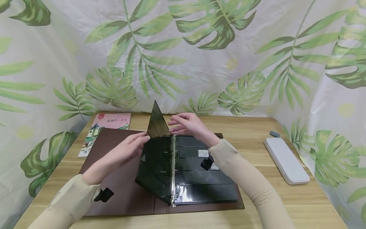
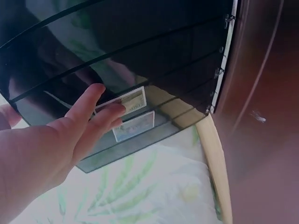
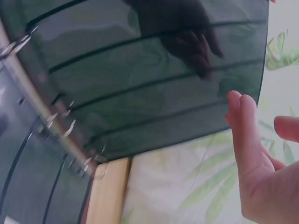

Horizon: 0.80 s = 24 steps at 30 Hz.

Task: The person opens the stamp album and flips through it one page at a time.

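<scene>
A ring binder with a brown cover (image 1: 105,140) lies spread open on the table. Several black pocket pages stand raised to the left of its metal rings (image 1: 173,178). My left hand (image 1: 125,151) holds their outer edge, fingers on one face and thumb at the edge. In the left wrist view, two small stamp-like papers (image 2: 134,127) sit in the raised page's (image 2: 154,51) clear pockets beside those fingers. My right hand (image 1: 193,125) is by the far end of the raised page, fingers loosely bent and holding nothing. More black pages (image 1: 206,176) lie flat on the right.
A pink illustrated book (image 1: 114,119) lies at the back left, partly under the binder cover. On the right side of the wooden table (image 1: 257,194) are a long white case (image 1: 287,160) and a small grey-blue object (image 1: 274,134). A leaf-patterned curtain (image 1: 206,79) hangs behind.
</scene>
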Tool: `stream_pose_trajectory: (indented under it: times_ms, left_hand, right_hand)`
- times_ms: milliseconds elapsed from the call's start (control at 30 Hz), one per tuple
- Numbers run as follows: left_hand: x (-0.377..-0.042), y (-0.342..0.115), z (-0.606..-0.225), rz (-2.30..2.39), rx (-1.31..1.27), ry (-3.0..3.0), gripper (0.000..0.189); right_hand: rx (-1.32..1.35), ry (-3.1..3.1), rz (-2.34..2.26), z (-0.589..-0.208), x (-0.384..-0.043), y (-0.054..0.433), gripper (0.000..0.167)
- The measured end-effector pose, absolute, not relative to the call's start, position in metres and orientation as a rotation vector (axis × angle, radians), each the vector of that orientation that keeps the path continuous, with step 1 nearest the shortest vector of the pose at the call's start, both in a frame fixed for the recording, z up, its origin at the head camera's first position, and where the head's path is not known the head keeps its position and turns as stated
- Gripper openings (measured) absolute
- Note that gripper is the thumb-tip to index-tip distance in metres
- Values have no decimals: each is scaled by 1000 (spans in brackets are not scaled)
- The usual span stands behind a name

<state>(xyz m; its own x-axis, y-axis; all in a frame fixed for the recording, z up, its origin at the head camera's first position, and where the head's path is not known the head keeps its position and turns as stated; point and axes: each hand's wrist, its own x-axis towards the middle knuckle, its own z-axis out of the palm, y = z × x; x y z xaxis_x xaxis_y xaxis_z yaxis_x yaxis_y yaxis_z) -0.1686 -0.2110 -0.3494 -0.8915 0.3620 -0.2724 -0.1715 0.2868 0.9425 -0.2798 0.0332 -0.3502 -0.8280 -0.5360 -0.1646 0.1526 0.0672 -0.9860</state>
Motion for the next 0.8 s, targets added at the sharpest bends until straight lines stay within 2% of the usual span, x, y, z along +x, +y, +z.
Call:
stream_pose_trajectory:
  times_ms: [233,500,633,800]
  left_hand:
    - [-164,-239,-360,1661,153,2149,69]
    - [-160,-276,-382,1727,211,2008,64]
    - [-160,-294,-400,1722,230,1989,66]
    - [-160,-310,-420,1625,127,2102,74]
  right_hand:
    - [-382,1991,-1713,-379,-290,74,42]
    - [-532,2189,-1480,-418,-298,128,47]
    - [-571,2260,-1399,-433,-299,152,48]
    - [-609,2460,-1262,-446,-297,175,46]
